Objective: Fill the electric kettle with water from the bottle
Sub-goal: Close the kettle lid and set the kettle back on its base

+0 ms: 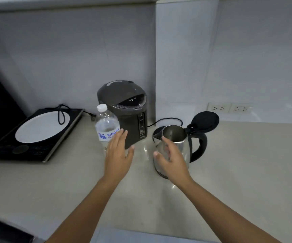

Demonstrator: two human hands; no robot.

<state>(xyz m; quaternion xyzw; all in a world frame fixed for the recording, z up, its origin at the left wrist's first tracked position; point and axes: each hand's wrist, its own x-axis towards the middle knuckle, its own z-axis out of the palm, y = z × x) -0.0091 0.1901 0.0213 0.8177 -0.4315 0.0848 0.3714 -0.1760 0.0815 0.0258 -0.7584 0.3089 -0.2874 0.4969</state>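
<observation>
A steel electric kettle (180, 148) with a black handle stands on the counter, right of centre, its black lid (205, 121) flipped up and open. A clear plastic water bottle (106, 125) with a white cap stands upright to its left. My left hand (119, 155) hovers just in front of and right of the bottle, fingers spread, holding nothing. My right hand (171, 158) is in front of the kettle's body, fingers apart, empty; whether it touches the steel I cannot tell.
A dark grey hot-water dispenser (124, 106) stands behind the bottle. At the left an induction hob (54, 148) carries a white plate (41, 127) and a coiled cord. The kettle's black base (156, 134) and cable lie behind the kettle. Wall sockets (229, 108) sit at the right.
</observation>
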